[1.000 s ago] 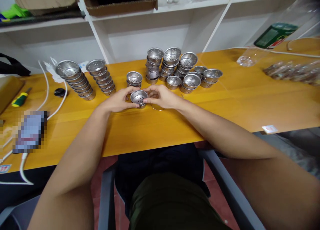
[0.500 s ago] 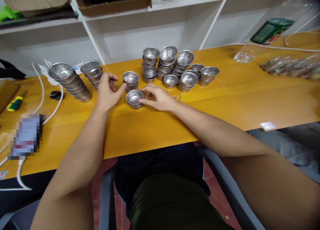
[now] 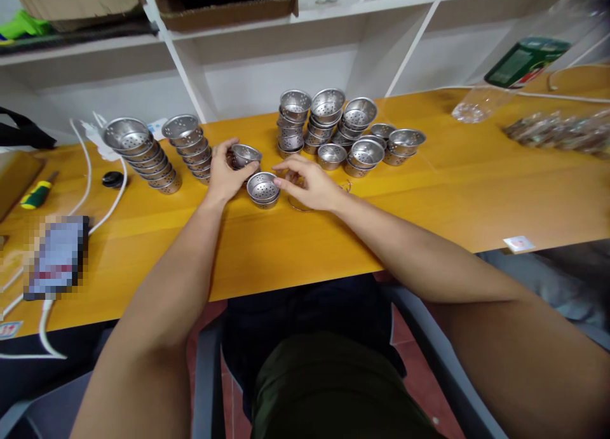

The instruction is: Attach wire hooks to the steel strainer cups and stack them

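My left hand (image 3: 229, 172) is closed around the top perforated metal cup (image 3: 246, 153) of a short stack, thumb on the near side and fingers behind. That cup tilts slightly. Just in front stands another short stack of perforated cups (image 3: 264, 188). My right hand (image 3: 307, 182) is beside this front stack, fingers apart and thumb tip at its rim; I cannot tell whether it touches. Partly hidden by the right hand, a thin wire piece (image 3: 299, 205) lies on the table.
Two leaning cup stacks (image 3: 157, 162) (image 3: 190, 148) stand to the left. Several more cup stacks (image 3: 328, 121) are at the back right. A phone (image 3: 57, 255) with white cables, a screwdriver (image 3: 37, 194), a plastic bottle (image 3: 517, 67) and wrapped packets (image 3: 557, 131) also lie on the table (image 3: 429, 204).
My left hand has moved right from beside the tall left stack and closed on the top cup of the middle stack. My right thumb has drawn back from inside the front cup to its rim.
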Action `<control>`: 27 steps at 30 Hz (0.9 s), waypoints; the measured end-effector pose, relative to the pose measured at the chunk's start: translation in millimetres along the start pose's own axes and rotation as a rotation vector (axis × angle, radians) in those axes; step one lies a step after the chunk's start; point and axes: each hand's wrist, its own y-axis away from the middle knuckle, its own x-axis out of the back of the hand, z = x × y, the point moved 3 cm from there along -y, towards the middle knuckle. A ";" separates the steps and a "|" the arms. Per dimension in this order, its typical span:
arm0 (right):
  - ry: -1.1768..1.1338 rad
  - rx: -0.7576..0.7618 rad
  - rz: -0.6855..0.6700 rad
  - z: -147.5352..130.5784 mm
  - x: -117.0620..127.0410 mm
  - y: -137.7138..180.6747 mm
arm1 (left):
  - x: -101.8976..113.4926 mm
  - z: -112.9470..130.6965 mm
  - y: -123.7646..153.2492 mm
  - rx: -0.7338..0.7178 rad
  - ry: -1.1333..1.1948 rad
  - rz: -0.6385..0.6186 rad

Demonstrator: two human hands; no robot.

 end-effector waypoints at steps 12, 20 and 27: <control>0.110 0.167 0.109 -19.0 11.7 1.6 | 18.3 83.4 13.1 -0.344 -0.128 -0.039; 0.221 0.317 -0.107 -36.8 15.8 -0.6 | 18.2 131.0 35.9 -0.448 -0.197 -0.273; 0.139 0.292 -0.073 -39.6 33.2 -3.1 | 17.7 127.8 36.5 -0.426 -0.209 -0.343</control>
